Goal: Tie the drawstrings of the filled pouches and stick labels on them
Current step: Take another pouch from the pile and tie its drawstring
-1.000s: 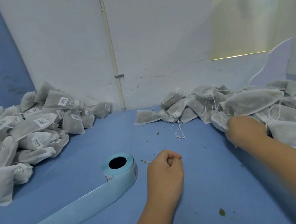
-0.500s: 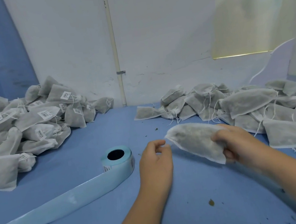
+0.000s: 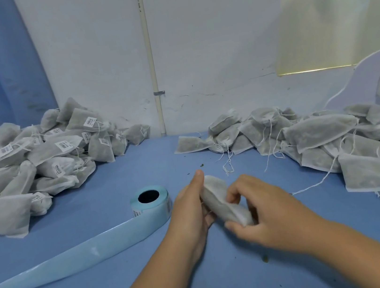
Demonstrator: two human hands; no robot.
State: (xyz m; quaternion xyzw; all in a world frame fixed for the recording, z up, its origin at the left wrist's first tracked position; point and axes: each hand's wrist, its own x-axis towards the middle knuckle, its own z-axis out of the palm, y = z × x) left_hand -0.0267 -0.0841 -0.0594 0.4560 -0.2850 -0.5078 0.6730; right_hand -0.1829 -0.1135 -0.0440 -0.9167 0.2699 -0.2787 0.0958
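A filled grey-white pouch [image 3: 219,198] is held between both hands above the middle of the blue table [image 3: 228,273]. My left hand [image 3: 188,208] holds its left side with the thumb up along the top end. My right hand [image 3: 262,207] grips the lower right end, fingers curled round it. A roll of labels [image 3: 149,200] with pale blue backing stands just left of my left hand, its strip [image 3: 65,258] trailing to the left edge. Its drawstrings are hidden.
A pile of labelled, tied pouches [image 3: 38,161] lies at the left. A pile of unlabelled pouches [image 3: 318,134] with loose white strings lies at the right. A white wall with a vertical pipe [image 3: 153,75] stands behind. Small herb crumbs dot the table.
My right hand took a pouch from the right pile and brought it to the middle. My left hand opened from a fist and took hold of the pouch's other side.
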